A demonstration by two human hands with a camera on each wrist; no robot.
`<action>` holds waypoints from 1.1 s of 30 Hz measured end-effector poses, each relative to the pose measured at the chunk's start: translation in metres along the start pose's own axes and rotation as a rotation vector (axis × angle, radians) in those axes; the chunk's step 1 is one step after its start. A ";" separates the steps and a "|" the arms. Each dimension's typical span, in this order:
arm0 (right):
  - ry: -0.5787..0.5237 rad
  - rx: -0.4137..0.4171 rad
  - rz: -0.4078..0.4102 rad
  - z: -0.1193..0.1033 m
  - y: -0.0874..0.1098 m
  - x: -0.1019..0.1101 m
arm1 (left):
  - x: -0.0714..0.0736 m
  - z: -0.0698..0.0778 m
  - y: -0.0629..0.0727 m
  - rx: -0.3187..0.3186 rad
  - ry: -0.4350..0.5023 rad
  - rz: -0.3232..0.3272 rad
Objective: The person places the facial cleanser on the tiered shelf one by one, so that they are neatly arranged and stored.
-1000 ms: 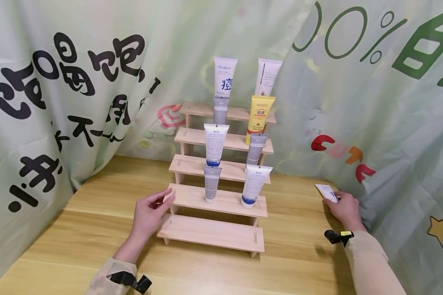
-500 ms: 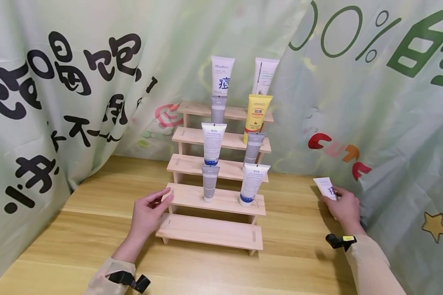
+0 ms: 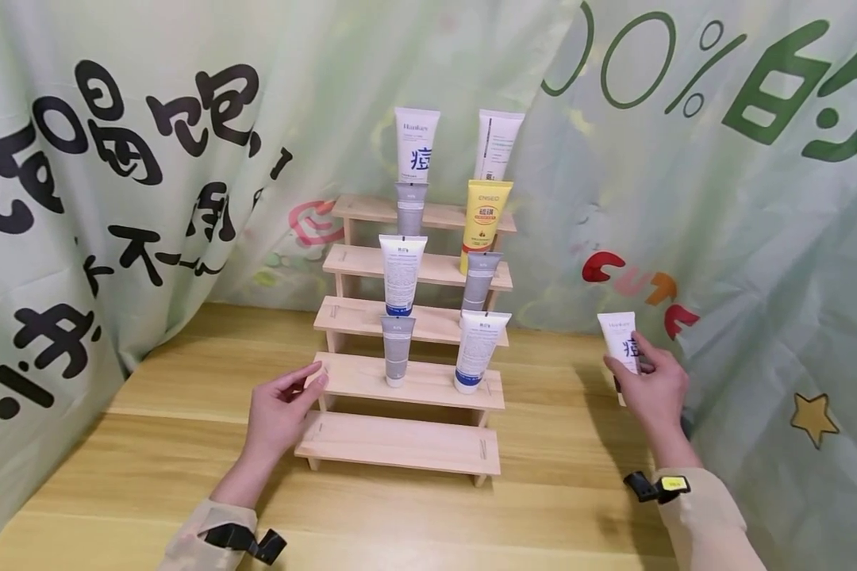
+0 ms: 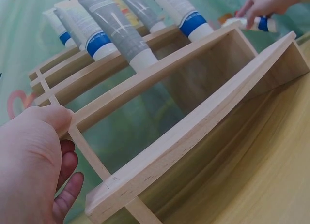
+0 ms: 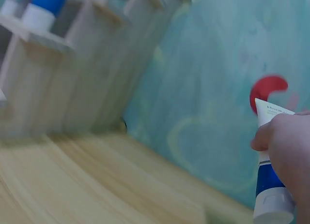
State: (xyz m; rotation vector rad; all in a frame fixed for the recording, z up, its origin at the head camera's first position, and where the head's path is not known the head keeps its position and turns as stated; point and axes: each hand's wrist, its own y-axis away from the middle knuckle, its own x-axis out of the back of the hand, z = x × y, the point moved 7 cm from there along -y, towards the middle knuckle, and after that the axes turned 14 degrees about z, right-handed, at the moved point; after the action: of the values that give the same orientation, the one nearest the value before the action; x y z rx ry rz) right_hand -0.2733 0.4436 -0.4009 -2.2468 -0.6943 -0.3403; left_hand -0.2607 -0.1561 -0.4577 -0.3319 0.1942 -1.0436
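Note:
My right hand [image 3: 650, 388] grips a white squeeze tube [image 3: 617, 333] with a dark blue character, held nearly upright, cap down, right of the wooden stand. In the right wrist view, the tube's white cap [image 5: 273, 207] and blue band show below the fingers. With thumb and fingers, my left hand [image 3: 278, 412] pinches the left end of the stepped wooden display stand [image 3: 400, 444], at the second step from the bottom. That step bears a small grey tube [image 3: 397, 349] and a white tube with a blue base [image 3: 480, 353].
Higher steps carry more tubes, among them a yellow tube [image 3: 486, 222], another grey tube [image 3: 480, 281] and a white tube with a blue character [image 3: 416, 147] at the top. A printed curtain [image 3: 543, 238] hangs behind the wooden table [image 3: 150, 444].
My right hand has lifted the white tube off the table at the right and tipped it upright, moving slightly left. My left hand keeps its place on the stand. The view shifts a little.

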 end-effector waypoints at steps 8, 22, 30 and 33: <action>-0.121 -0.001 0.084 -0.038 0.020 0.019 | 0.000 -0.001 -0.001 0.012 -0.006 0.009; -0.359 0.072 0.222 -0.088 0.047 0.055 | 0.000 -0.002 -0.001 0.001 0.001 0.003; -0.384 0.004 0.235 -0.100 0.066 0.068 | -0.001 -0.004 -0.002 0.008 -0.006 -0.017; -0.405 0.015 0.221 -0.110 0.075 0.071 | 0.000 -0.004 -0.002 0.004 -0.016 -0.014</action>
State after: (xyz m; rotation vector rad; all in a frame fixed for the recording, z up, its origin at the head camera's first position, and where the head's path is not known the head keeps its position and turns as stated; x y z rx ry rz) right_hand -0.1754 0.3469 -0.3379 -2.3731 -0.6373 0.2350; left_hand -0.2638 -0.1573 -0.4609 -0.3386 0.1757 -1.0549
